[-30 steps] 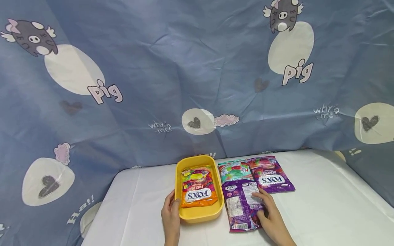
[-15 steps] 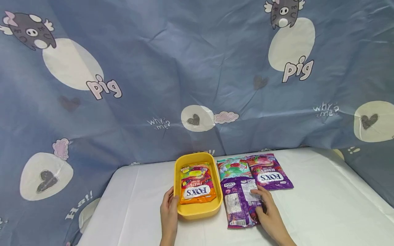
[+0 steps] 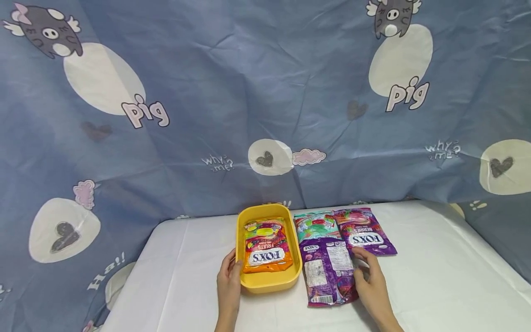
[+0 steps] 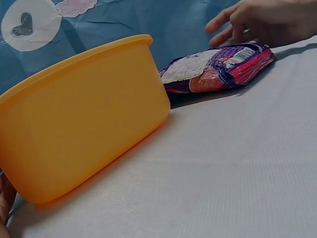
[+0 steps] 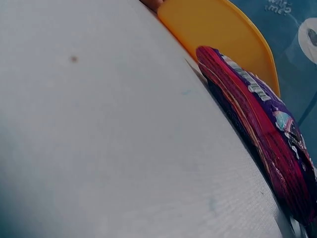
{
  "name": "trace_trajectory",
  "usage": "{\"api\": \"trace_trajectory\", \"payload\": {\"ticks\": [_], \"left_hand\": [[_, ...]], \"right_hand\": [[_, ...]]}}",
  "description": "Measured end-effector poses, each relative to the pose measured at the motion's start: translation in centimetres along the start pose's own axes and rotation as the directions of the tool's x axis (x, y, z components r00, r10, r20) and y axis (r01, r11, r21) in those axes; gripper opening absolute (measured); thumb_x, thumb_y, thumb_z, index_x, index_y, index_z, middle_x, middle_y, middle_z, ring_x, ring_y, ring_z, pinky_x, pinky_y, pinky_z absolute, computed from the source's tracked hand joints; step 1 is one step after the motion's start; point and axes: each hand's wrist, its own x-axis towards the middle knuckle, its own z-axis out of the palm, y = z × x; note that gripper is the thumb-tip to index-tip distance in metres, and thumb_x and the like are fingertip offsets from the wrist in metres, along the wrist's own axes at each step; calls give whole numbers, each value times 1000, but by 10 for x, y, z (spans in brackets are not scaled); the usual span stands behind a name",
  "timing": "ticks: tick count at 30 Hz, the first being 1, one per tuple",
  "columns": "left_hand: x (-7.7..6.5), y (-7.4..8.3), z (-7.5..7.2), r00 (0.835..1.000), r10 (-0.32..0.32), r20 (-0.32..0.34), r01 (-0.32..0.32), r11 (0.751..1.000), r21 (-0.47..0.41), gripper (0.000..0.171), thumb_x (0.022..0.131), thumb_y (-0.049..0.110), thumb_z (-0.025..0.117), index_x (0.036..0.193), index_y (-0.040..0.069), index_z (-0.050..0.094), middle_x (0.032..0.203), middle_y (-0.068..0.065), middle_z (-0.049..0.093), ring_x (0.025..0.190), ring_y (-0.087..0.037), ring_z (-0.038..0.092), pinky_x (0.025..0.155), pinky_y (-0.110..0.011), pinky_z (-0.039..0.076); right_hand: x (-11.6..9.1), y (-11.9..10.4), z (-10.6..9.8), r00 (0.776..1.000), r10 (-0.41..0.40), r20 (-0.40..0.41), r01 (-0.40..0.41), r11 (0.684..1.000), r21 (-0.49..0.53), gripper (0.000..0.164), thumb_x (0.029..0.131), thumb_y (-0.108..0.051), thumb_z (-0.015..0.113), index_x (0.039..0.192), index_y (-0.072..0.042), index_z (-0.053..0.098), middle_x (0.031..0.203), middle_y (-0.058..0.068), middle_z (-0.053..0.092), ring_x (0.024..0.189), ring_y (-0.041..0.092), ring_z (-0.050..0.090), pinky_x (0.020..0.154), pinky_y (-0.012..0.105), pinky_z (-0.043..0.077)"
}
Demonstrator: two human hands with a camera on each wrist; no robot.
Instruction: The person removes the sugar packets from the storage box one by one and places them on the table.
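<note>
My left hand (image 3: pixel 228 281) rests against the left outer wall of a yellow plastic tub (image 3: pixel 271 288); in the left wrist view only a bit of it shows beside the tub's base. Inside the tub lies an orange-red bag of FOX'S fruits candy (image 3: pixel 267 244). My right hand (image 3: pixel 371 281) is at the right edge of a purple candy bag (image 3: pixel 325 272) lying back side up. The left wrist view shows the right hand (image 4: pixel 262 22) just above that bag, fingers loosely bent and holding nothing. In the right wrist view the purple bag (image 5: pixel 262 139) appears edge-on.
A green candy bag (image 3: pixel 317 224) lies partly beneath the purple one. To its right is a FOX'S berries candy bag (image 3: pixel 365 233). White cloth (image 3: pixel 191 276) covers the table, and a blue printed curtain (image 3: pixel 232 106) hangs behind it.
My right hand has drawn back slightly to the right, off the purple bag's face to its edge. My left hand stays at the tub. The head view has shifted a little.
</note>
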Motion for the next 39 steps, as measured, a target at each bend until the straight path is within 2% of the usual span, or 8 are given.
{"api": "trace_trajectory", "payload": {"ticks": [4,8,17,20,25,32,37,39], "left_hand": [[-1,-1,2,1000,-15,2,15,1000,14,45,95,24,49,139,19,46,140,-6,50,124,-23,51,105,-39,47],[-1,-1,4,1000,-16,3,16,1000,22,45,94,25,50,139,20,46,140,-5,50,124,-22,52,104,-38,47],[-6,-4,3,1000,-27,-5,28,999,23,46,94,24,50,139,17,47,141,-8,50,127,-25,50,105,-39,45],[-5,-4,3,1000,-22,-9,22,999,29,45,94,24,50,139,18,47,140,-8,51,127,-25,50,106,-39,45],[-3,-3,2,1000,-4,-15,5,999,35,44,94,25,51,138,19,47,139,-7,51,126,-25,51,106,-41,45],[-3,-2,-1,1000,7,-13,-7,1000,25,45,95,26,50,138,17,46,140,-9,50,127,-26,50,107,-42,44],[-2,-1,-1,1000,5,-11,-5,1000,17,44,95,27,50,138,19,47,140,-8,50,126,-26,50,106,-41,45],[-1,0,-1,1000,8,-11,-8,1000,12,43,95,26,50,138,19,47,139,-7,51,125,-25,51,105,-40,46]], "right_hand": [[2,-1,-2,999,11,-53,-9,1000,24,48,89,6,44,135,-9,41,131,5,48,111,5,42,83,4,39],[5,-6,2,999,7,-47,-2,995,99,48,88,9,42,134,-8,41,128,4,49,107,3,45,82,5,43],[14,-30,23,991,-69,111,32,953,300,51,88,14,37,134,-6,38,125,12,49,109,16,55,81,21,56],[19,-42,32,985,-79,156,24,945,327,50,88,13,38,133,-10,39,125,14,49,110,20,56,84,23,56],[28,-59,42,978,-103,182,33,935,354,48,89,10,39,131,-12,40,124,12,50,110,18,57,85,25,57],[34,-77,54,951,-174,255,60,914,401,45,91,10,40,130,-12,43,128,17,46,115,33,54,88,30,57],[34,-90,65,933,-157,325,8,909,416,46,91,10,40,128,-16,45,132,12,46,122,36,49,93,31,55],[34,-94,70,928,-132,349,-16,920,391,45,91,8,43,128,-19,47,133,7,47,125,34,49,96,29,53]]}}
